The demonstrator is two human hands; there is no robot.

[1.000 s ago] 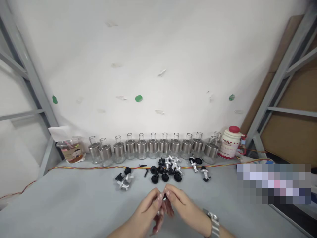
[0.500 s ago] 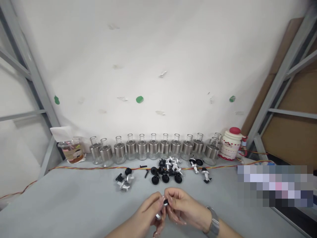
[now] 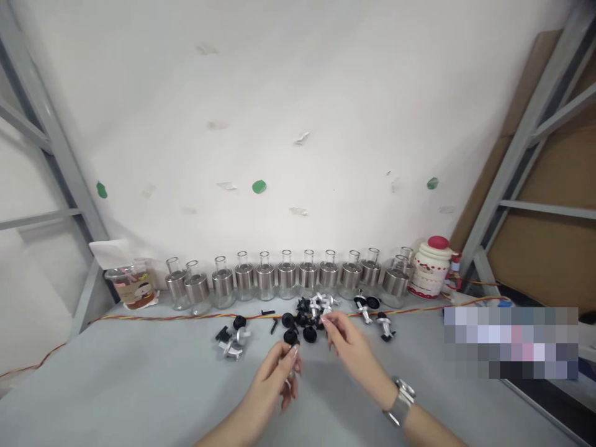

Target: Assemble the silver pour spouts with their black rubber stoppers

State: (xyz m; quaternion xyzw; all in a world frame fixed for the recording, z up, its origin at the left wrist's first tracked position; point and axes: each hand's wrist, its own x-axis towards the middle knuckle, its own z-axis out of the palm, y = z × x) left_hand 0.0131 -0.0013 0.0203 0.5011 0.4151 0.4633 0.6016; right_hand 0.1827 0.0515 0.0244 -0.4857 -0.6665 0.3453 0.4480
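At the lower centre of the frame, a small silvery part [image 3: 292, 374] is held in the left hand [image 3: 280, 371], pinched by thumb and forefinger and mostly hidden by the fingers curled around it. To the right of that hand and a little higher in the frame, the right hand [image 3: 349, 344] is stretched to the front right edge of a pile of black and silver parts [image 3: 315, 304]; its thumb and forefinger are brought close together, but whether anything is gripped between them cannot be told. Part of the pile is covered by these fingertips. Just above the left fingertips, a black round cap [image 3: 290, 336] is seen on the grey bench [image 3: 153, 372], and a second black cap [image 3: 310, 334] is set between the two hands, touched by neither. To the left of the pile, two thin black pins [image 3: 268, 312] are laid apart, and farther left a small cluster of silver and black parts [image 3: 231, 343] is found. On the right of the pile, more such pieces [image 3: 385, 327] are scattered, well clear of the left hand. Behind everything, a row of glass bottles [image 3: 286, 273] with metal bands is lined up along the wall, flanked by a plastic cup [image 3: 135, 288] at the left and a cream jar [image 3: 431, 270] with a red lid at the right. A watch [image 3: 400, 402] is worn on the right wrist.
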